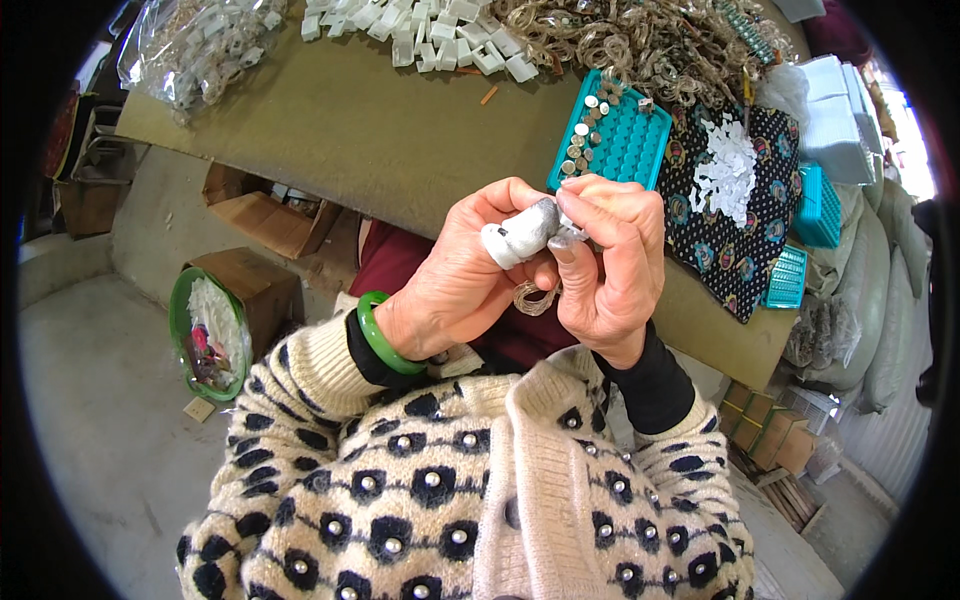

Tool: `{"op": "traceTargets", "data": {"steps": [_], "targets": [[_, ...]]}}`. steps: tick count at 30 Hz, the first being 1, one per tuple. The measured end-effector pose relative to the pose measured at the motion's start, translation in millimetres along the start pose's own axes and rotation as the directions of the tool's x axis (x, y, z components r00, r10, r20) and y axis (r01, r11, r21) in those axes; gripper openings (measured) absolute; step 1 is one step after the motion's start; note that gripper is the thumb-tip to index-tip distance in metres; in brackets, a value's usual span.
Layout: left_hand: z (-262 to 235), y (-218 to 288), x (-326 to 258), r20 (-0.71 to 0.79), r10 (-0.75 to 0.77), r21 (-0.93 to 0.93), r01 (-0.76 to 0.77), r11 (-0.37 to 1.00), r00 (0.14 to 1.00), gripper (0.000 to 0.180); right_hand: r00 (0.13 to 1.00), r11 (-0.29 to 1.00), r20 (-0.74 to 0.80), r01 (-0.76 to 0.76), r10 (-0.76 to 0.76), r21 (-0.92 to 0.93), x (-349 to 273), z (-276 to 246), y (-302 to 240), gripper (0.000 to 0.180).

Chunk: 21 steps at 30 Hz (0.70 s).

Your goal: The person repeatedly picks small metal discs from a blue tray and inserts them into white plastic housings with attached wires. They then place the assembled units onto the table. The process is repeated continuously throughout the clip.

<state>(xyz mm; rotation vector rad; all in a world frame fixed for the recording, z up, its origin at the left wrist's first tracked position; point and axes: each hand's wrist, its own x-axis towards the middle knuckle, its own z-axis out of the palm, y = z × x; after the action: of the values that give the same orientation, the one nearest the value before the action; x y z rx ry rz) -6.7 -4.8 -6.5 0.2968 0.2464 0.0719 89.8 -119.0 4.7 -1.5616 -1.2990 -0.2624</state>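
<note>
- White with a grey end, a thick sleeve-like piece [503,247] shows at the left hand [450,268]; from where I stand I cannot tell whether it wraps a finger or is held.
- That hand is curled inward, and what its fingers grip is hidden from me.
- The right hand [615,275] has its thumb and fingers drawn narrow on a small pale piece [572,229], right beside the grey end.
- A coil of thin cord [535,306] hangs just below, between the two hands.
- Both hands are raised before the chest, at the near edge of an olive desk [400,130].
- A green bangle [372,325] circles the left wrist.
- Beyond the right hand lies a teal tray [640,145], with small round pieces [578,141] along its left side.
- Right of the tray, white scraps [725,165] lie heaped on a dark patterned cloth [725,262].
- White plastic boxes [425,35] and tangled brownish cords [610,40] crowd the far side.
- On the floor to the left, a green basin [180,318] leans by a cardboard box [270,305].
</note>
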Motion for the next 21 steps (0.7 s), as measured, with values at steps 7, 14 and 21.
{"op": "traceTargets", "data": {"steps": [7, 14, 21], "targets": [[-1.9, -1.6, -1.5, -0.042, -0.050, 0.021, 0.051, 0.998, 0.998, 0.013, 0.999, 0.994, -0.038, -0.001, -0.003, -0.105, -3.2, 6.3, -4.9, 0.025], [-5.0, -1.1, -0.4, 0.024, -0.053, 0.013, 0.053, 0.998, 0.998, 0.016, 0.998, 0.986, -0.055, -0.002, -0.007, -0.165, 1.4, 11.2, -5.1, 0.020], [-5.5, 13.2, 3.2, 0.025, 0.055, 0.014, -0.055, 0.998, 0.998, 0.015, 1.000, 0.746, 0.006, -0.016, 0.016, 0.666, 42.5, -36.0, -43.1, 0.013]]}}
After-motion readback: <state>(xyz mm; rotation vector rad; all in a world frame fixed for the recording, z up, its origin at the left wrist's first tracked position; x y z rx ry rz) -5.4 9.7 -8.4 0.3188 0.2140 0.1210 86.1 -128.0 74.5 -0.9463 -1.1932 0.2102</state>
